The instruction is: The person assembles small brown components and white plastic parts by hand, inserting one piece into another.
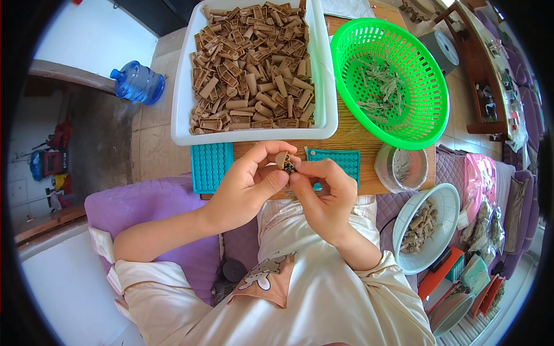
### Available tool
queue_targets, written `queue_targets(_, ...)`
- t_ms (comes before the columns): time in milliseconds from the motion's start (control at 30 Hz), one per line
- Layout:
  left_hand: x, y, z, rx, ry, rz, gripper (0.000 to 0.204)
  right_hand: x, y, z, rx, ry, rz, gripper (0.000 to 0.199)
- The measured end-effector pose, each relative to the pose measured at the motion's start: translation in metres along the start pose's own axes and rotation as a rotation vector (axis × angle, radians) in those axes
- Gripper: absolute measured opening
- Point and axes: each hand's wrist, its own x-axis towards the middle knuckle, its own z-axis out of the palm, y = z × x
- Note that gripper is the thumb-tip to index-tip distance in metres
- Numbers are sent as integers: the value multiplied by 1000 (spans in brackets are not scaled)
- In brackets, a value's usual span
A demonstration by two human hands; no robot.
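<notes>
In front of my chest both hands meet over a small brown hollow piece [282, 158] with a rounded back. My left hand [245, 187] grips it between thumb and fingers. Against its open side sits a small clump of dark bits [289, 168], too small to name. The thumb and forefinger of my right hand [326, 196] pinch at this clump. Below and behind the hands lie two teal mats with rows of bumps, one on the left [212, 168] and one on the right [346, 162].
A white tub [254, 137] heaped with similar brown pieces stands beyond my hands. Right of it sits a green basket [441, 109] holding thin dry stalks, with a clear container [424, 170] nearer me. A pale bowl [453, 202] of brown pieces is at right; a blue water jug [138, 83] lies left.
</notes>
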Motion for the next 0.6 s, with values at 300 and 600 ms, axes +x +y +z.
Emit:
queue_targets(300,-2,4,-1,1,90,29,40,4,-4,-5,-130,-152,-223,22)
queue_targets(600,4,11,-4,27,170,63,40,-9,14,12,171,-84,139,29)
